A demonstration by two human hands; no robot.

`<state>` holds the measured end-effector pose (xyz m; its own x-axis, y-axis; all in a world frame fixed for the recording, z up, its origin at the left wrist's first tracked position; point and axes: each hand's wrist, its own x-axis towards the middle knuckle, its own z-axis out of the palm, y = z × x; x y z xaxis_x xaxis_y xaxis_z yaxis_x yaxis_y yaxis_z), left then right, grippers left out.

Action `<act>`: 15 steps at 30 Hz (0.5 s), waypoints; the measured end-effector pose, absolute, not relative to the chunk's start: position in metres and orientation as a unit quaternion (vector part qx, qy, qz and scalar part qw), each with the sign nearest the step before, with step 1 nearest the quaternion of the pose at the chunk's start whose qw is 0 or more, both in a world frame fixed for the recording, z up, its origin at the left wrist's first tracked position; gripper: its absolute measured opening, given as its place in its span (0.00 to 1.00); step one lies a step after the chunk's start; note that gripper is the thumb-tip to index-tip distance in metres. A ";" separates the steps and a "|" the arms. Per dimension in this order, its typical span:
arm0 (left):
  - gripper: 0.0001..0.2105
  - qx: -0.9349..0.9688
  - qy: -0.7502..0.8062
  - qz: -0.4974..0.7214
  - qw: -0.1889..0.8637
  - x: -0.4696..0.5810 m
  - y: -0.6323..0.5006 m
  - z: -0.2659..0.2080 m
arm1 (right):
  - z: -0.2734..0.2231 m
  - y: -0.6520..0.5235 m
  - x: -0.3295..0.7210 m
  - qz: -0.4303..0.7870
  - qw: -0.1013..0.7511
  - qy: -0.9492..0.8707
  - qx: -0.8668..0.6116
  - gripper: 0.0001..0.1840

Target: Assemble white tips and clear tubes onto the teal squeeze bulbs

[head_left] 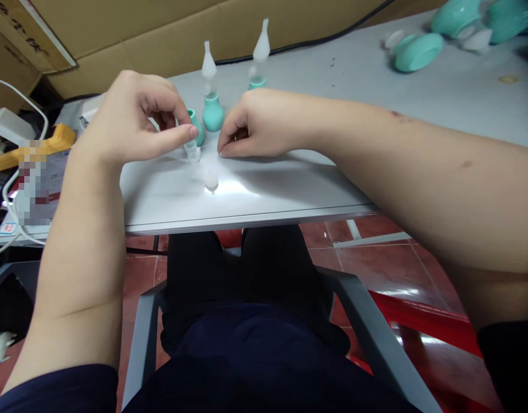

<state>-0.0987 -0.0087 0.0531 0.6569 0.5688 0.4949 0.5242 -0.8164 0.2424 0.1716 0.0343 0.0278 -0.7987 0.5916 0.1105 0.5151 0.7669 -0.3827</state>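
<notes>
My left hand hovers at the left of the table, thumb stretched out and fingers loosely curled. Its thumb tip overlaps a teal rubber bulb with an open top; whether they touch is unclear. Just below that thumb is a small clear plastic piece. My right hand rests on the tabletop, thumb and index finger pinched together. A tiny whitish bit shows at those fingertips, too small to name. In front of both hands lies a small round translucent piece.
Two teal bulbs with clear nozzles, one left and one right, stand behind my hands. Several teal pieces lie at the back right. A black cable runs along the cardboard. White cables and a yellow object are at left.
</notes>
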 end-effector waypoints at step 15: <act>0.19 0.911 0.279 0.305 0.010 -0.100 -0.007 0.049 | 0.025 0.035 0.173 0.186 0.164 -0.930 -0.271 0.09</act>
